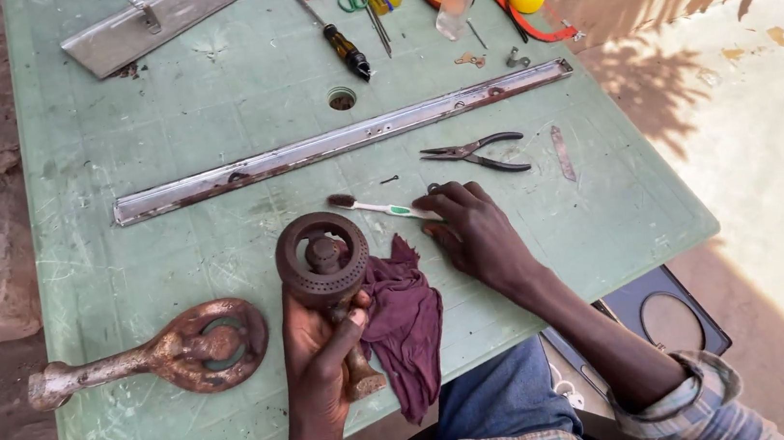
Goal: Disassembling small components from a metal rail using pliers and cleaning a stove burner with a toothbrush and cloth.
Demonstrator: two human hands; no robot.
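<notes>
Rusty burner head [322, 258] is upright in the left hand [321, 354], fingers closed round its stem, ring end up, at the near edge of the green table [206, 113]. Maroon rag [406, 320] hangs just right of the burner, touching it. Right hand [477, 230] lies flat on the table right of the burner, fingers on the handle of a white-green toothbrush [385, 209]; whether it actually grips it, cannot tell. Brush head points left, just behind the burner. Second rusty burner [165, 352] lies left of it. Long metal strip [345, 140] and pliers [476, 154] sit farther behind.
</notes>
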